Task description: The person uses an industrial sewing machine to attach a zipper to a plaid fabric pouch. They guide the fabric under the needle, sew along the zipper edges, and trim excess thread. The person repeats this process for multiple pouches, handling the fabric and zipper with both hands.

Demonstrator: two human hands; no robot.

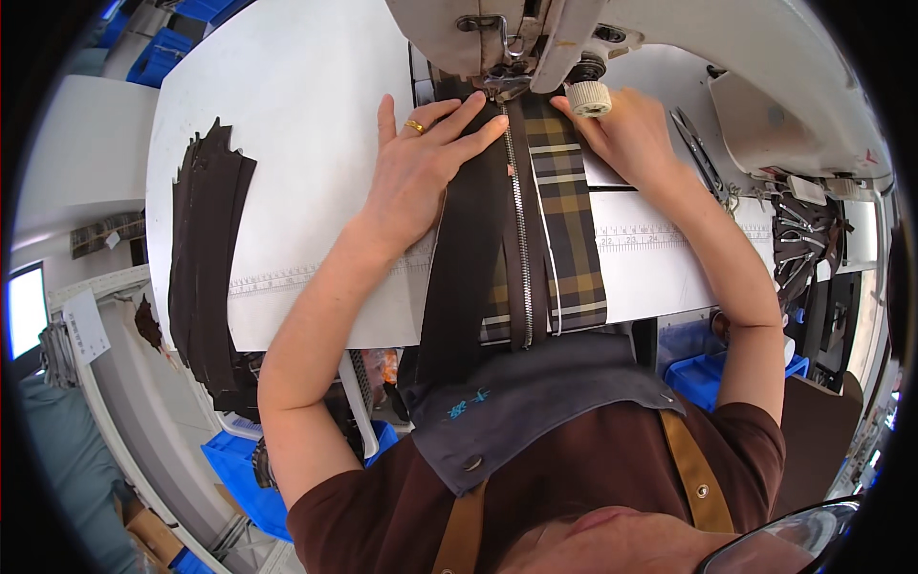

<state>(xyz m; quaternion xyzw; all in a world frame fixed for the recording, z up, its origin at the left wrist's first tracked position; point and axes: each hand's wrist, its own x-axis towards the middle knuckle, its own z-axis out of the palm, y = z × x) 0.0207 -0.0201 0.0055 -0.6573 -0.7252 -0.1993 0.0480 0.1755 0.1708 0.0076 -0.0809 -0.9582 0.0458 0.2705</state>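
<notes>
My left hand [411, 177] lies with fingers spread on a dark fabric strip [469, 258], a ring on one finger. Its fingertips are close to the presser foot [505, 86] of a white sewing machine [459, 33]. Beside the strip runs a metal zipper [523, 239] on dark tape, leading up to the foot. To its right is plaid fabric [571, 230] in brown, black and white, with a white line along it. My right hand [626, 139] pinches the plaid fabric's far right edge, its fingers curled and partly hidden behind the machine's knob [589, 99].
A stack of dark fabric strips [206, 258] lies on the left of the white table [316, 115]. Scissors [698, 148] lie right of my right hand. A bundle of zipper pieces [801, 234] hangs at the far right. Printed rulers [287, 277] cross the tabletop; a blue bin [244, 474] stands below.
</notes>
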